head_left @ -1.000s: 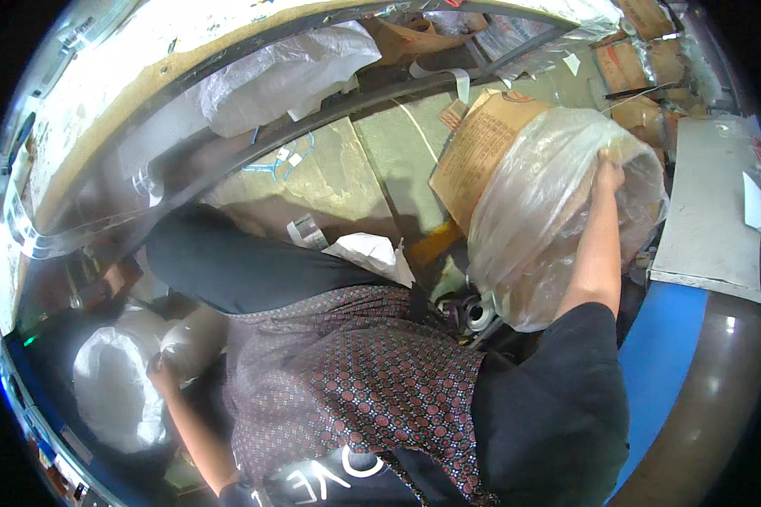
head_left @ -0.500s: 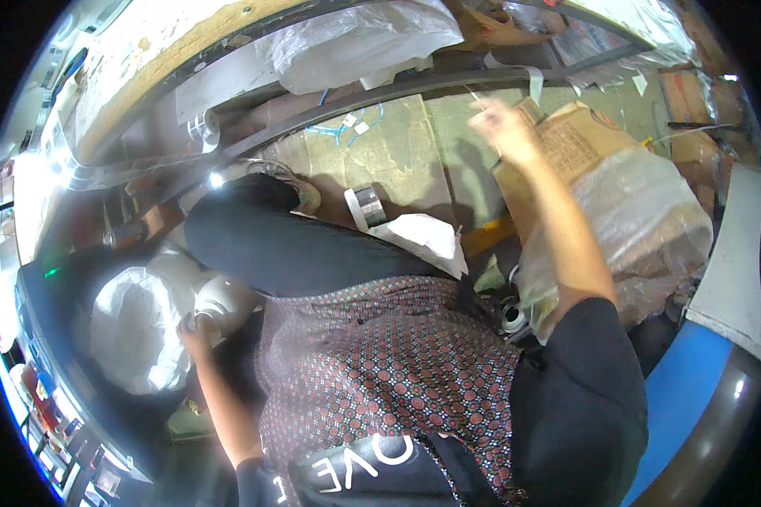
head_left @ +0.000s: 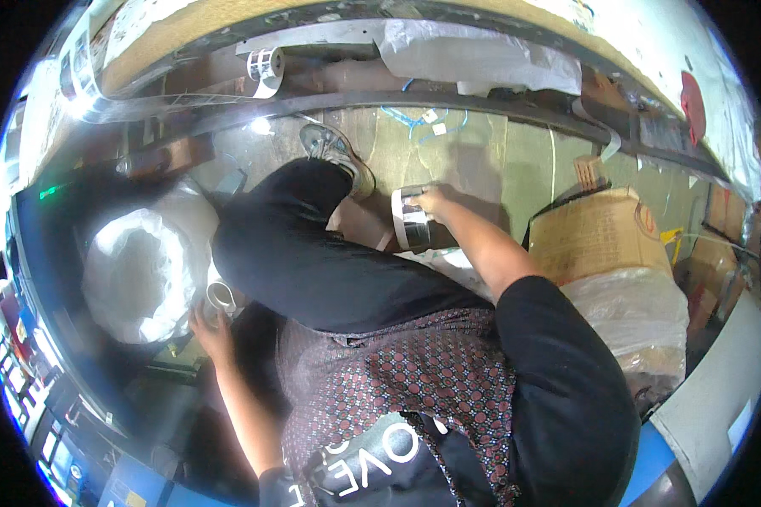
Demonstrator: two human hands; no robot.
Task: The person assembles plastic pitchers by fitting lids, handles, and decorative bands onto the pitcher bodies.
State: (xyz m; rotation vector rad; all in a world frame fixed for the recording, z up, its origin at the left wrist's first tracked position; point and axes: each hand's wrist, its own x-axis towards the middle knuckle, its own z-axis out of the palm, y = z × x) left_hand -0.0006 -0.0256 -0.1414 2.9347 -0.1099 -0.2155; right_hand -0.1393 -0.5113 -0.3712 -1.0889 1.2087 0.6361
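At the right of my raised knee, my right hand (head_left: pixel 432 203) grips the edge of a roll (head_left: pixel 409 226) with a white rim and dark, shiny wound strip. Low on the left, my left hand (head_left: pixel 213 334) has its fingers at the lower side of a white hollow roll (head_left: pixel 221 296), whose open end faces up. Beside that hand stands a round bin with a white plastic liner (head_left: pixel 110 279). White crumpled sheet (head_left: pixel 458 264) lies partly hidden behind my leg and right forearm.
A cardboard box (head_left: pixel 600 232) partly wrapped in clear plastic stands at the right. Above runs a bench edge with a dark rail (head_left: pixel 499 103). From it hangs a strip ending in a small roll (head_left: pixel 265 72). Blue ties (head_left: pixel 414 122) lie on the floor near my shoe (head_left: pixel 338 156).
My right hand has come down from near the box's far corner and taken hold of the dark-and-white roll. My left hand stays by the bin. The whole view has shifted.
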